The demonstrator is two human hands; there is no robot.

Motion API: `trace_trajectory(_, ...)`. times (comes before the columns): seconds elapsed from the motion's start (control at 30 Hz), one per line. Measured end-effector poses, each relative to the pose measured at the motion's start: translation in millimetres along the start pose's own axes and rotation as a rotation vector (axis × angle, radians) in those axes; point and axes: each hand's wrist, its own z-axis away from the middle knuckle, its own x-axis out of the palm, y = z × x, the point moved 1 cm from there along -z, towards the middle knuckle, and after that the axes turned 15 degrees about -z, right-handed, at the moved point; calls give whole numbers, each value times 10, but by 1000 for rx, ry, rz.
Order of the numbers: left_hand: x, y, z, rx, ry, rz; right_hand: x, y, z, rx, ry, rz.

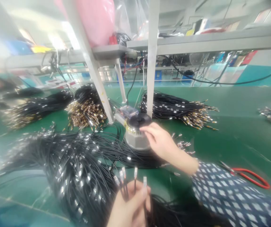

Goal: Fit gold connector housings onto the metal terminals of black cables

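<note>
My left hand (132,203) is closed around several thin black cables (126,190). Their silver-white end connectors (145,181) stick up above the fingers. At a round grey device (136,142) with a black disc (139,120) on top, my right hand (160,140) is in a pinch. Its fingertips are at the device's vented front side, just below the disc. Whatever may be between those fingers is too small to make out. A large heap of black cables (76,164) with shiny tips spreads to the left of both hands and behind the left one.
Red-handled pliers (251,176) lie on the green table (230,142) at the right. Farther back are more cable bundles (173,107), (85,108). White shelf posts (151,63), (90,63) rise just behind the device, carrying a shelf (208,44) with a pink bag (96,22).
</note>
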Motion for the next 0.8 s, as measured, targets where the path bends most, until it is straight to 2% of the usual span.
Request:
trace_trajectory(0.13, -63, -42, -36, 12, -10, -50, 22, 87, -366, -42, 52, 158)
trace_trajectory(0.27, -65, -24, -44, 11, 15, -75, 47, 133, -549, -52, 25, 215)
trace_trajectory(0.37, -45, -8, -39, 13, 12, -63, 56, 122, -507, -58, 30, 198)
trace_trajectory(0.6, -21, 13, -39, 5, 0, -54, 28, 56, -109, -34, 55, 85)
trace_trajectory(0.67, -8, 22, -43, -3, -1, -43, -4, 68, -140, -27, 67, 103)
trace_trajectory(0.8, 6, 27, -45, 16, 28, -51, -12, 121, -406, -24, 57, 152)
